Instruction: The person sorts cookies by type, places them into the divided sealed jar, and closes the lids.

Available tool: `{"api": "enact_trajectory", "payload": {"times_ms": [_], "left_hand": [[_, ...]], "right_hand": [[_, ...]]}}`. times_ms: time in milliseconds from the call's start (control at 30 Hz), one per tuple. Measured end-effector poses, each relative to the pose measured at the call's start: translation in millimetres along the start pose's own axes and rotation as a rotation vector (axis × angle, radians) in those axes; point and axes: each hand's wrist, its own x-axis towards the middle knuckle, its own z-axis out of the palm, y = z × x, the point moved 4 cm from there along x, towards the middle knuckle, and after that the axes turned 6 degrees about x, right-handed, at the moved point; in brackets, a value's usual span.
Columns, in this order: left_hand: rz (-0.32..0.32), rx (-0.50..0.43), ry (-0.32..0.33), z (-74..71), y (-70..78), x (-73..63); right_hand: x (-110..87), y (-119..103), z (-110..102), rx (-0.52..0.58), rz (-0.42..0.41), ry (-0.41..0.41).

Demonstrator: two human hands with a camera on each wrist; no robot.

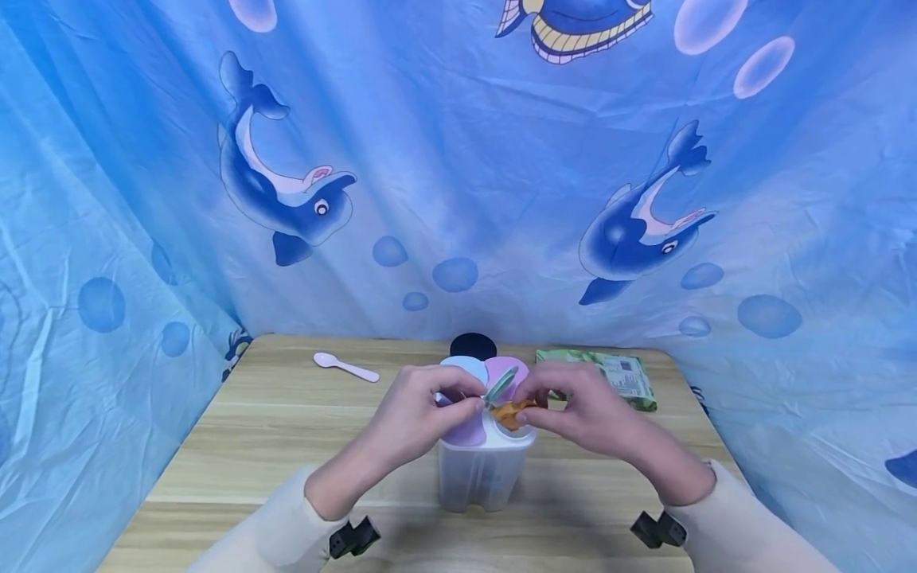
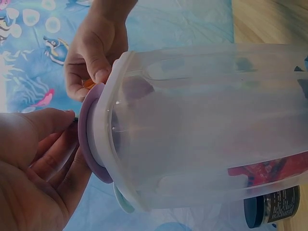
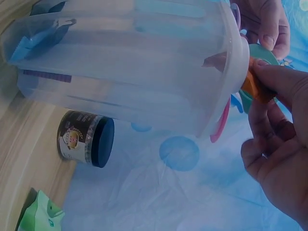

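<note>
A tall translucent container (image 1: 481, 477) with a white top and several coloured flap lids stands at the middle of the table. My left hand (image 1: 431, 404) pinches the edge of its raised green lid (image 1: 503, 386) between thumb and fingers. From the other side, my right hand (image 1: 587, 407) pinches an orange packet (image 1: 509, 415) at the uncovered opening. Part of the packet reaches inside below the rim, as the right wrist view shows. Through the container's wall show a red packet (image 2: 264, 171) and a blue packet (image 3: 38, 41) at the bottom.
Behind the container is a jar (image 3: 79, 137) with a black lid (image 1: 473, 345). A green packet (image 1: 630, 380) lies at the back right, behind my right hand. To the back left lies a pale pink spoon (image 1: 347, 368). A blue printed curtain (image 1: 458, 175) hangs round the table.
</note>
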Motion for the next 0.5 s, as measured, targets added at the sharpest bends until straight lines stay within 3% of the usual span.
{"api": "enact_trajectory", "payload": {"times_ms": [500], "left_hand": [[0.022,-0.003,0.012,0.8,1.1,-0.8]], "right_hand": [[3.3,-2.3,10.0,-0.08,0.071,-0.095]]}}
